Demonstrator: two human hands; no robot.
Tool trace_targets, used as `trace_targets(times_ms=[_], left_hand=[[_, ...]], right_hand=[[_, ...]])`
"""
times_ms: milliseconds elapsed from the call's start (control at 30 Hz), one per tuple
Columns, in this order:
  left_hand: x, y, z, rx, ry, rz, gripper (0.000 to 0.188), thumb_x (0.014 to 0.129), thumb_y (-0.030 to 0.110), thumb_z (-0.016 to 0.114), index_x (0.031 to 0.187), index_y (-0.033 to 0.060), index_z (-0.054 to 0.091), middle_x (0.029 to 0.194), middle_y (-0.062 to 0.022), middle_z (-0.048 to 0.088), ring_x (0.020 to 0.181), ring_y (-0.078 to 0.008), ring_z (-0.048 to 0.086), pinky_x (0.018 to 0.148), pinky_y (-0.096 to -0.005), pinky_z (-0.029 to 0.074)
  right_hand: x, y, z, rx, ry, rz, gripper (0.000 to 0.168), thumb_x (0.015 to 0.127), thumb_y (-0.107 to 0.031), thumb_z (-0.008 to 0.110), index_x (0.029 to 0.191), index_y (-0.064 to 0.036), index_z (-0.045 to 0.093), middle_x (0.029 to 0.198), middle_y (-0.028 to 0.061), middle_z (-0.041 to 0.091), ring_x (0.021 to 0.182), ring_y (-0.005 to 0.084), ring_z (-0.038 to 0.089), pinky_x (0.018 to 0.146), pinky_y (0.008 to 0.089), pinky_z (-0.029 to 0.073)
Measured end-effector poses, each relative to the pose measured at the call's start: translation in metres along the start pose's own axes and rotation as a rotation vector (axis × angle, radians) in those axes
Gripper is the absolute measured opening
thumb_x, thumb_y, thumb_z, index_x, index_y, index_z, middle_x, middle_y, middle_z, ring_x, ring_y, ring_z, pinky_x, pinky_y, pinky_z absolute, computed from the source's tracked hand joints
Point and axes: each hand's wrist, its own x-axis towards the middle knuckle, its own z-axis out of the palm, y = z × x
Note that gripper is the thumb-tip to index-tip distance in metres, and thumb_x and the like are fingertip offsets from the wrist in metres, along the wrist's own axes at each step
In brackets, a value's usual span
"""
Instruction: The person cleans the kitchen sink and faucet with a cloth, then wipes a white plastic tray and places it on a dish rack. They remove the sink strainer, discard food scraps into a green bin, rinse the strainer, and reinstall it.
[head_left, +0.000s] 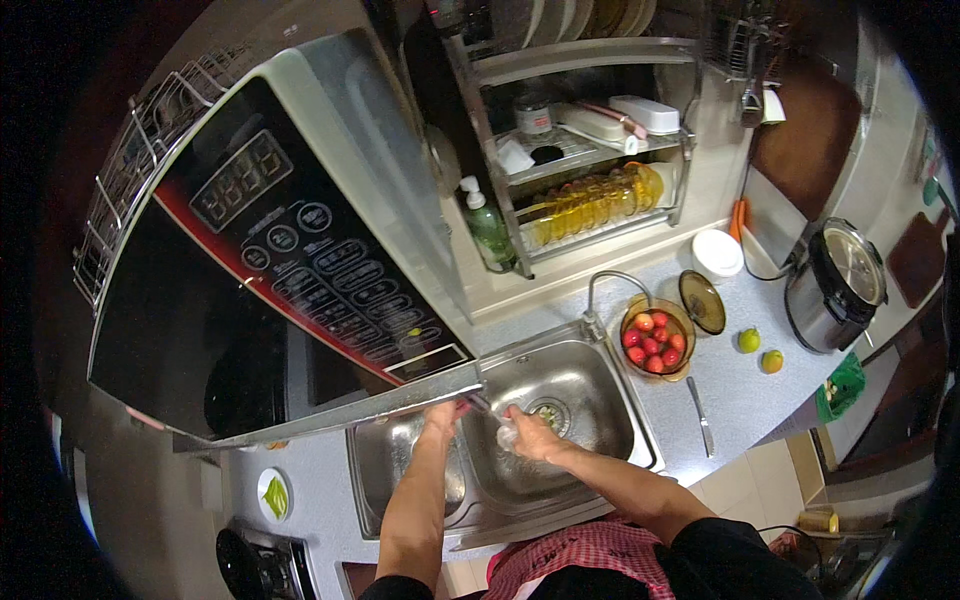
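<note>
Both of my hands are over the double steel sink (517, 487). My left hand (445, 415) is beside the divider, its fingertips partly hidden under the microwave's lower edge. Close to them is a blurred pinkish and grey thing, too unclear to name. My right hand (534, 435) hangs over the right basin with its fingers curled. At its fingers shows a pale, glassy patch (507, 435); whether it is running water or a held thing is unclear. Small pale green scraps lie in the drain strainer (553, 415) just beyond that hand.
A microwave (300, 262) juts over the sink's left side. Right of the sink stand an amber glass bowl (630, 319) of red fruit, its lid (703, 302), a table knife (700, 416), two green-yellow fruits (749, 340) and an electric pressure cooker (832, 292). A plate (266, 480) holds green pieces.
</note>
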Motion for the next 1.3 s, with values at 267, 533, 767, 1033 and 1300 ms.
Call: trace_targets(times_ms=[267, 533, 767, 1033, 1300], left_hand=[[-0.055, -0.063, 0.008, -0.005, -0.496, -0.522, 0.08, 0.085, 0.075, 0.03, 0.131, 0.0122, 0.048, 0.133, -0.0159, 0.048, 0.113, -0.0478, 0.047, 0.084, -0.0643, 0.043], [-0.083, -0.07, 0.008, -0.014, -0.828, -0.254, 0.041, 0.089, 0.041, 0.059, 0.112, 0.0072, 0.057, 0.087, -0.0061, 0.063, 0.07, -0.0206, 0.063, 0.056, -0.0349, 0.052], [-0.085, -0.037, 0.033, 0.613, -0.894, -0.26, 0.028, 0.076, 0.009, 0.075, 0.099, 0.0005, 0.062, 0.082, -0.0055, 0.063, 0.068, -0.0159, 0.06, 0.055, -0.0292, 0.048], [-0.099, -0.07, 0.054, 1.414, -0.391, 0.747, 0.025, 0.082, 0.01, 0.056, 0.102, -0.0029, 0.053, 0.1, -0.0219, 0.057, 0.08, -0.0418, 0.062, 0.075, -0.0493, 0.052], [-0.109, -0.054, 0.025, 0.188, -0.418, -0.111, 0.014, 0.085, 0.008, 0.059, 0.098, 0.0054, 0.057, 0.076, -0.0078, 0.059, 0.05, -0.0168, 0.051, 0.04, -0.028, 0.038]], right_hand=[[-0.006, 0.011, -0.005, 0.869, -0.026, -0.012, 0.044, 0.075, 0.008, 0.052, 0.118, -0.001, 0.055, 0.105, 0.0092, 0.062, 0.094, 0.0176, 0.059, 0.081, 0.0291, 0.048], [-0.016, 0.025, -0.008, 0.646, -0.068, 0.097, 0.056, 0.081, -0.004, 0.059, 0.132, 0.0, 0.038, 0.12, 0.0182, 0.053, 0.106, 0.0268, 0.056, 0.089, 0.0348, 0.048], [-0.027, 0.041, 0.001, -0.353, 0.025, -0.408, 0.052, 0.08, -0.01, 0.06, 0.129, -0.005, 0.043, 0.12, 0.025, 0.055, 0.11, 0.0364, 0.057, 0.092, 0.0411, 0.046], [-0.01, 0.052, 0.001, -0.479, -0.178, -0.182, 0.022, 0.073, -0.022, 0.062, 0.081, -0.001, 0.065, 0.083, 0.0169, 0.068, 0.077, 0.0348, 0.066, 0.072, 0.047, 0.051], [-0.032, 0.038, -0.012, -0.146, 0.211, -0.47, 0.065, 0.08, -0.014, 0.059, 0.14, -0.017, 0.034, 0.129, 0.02, 0.046, 0.1, 0.0378, 0.059, 0.088, 0.0429, 0.048]])
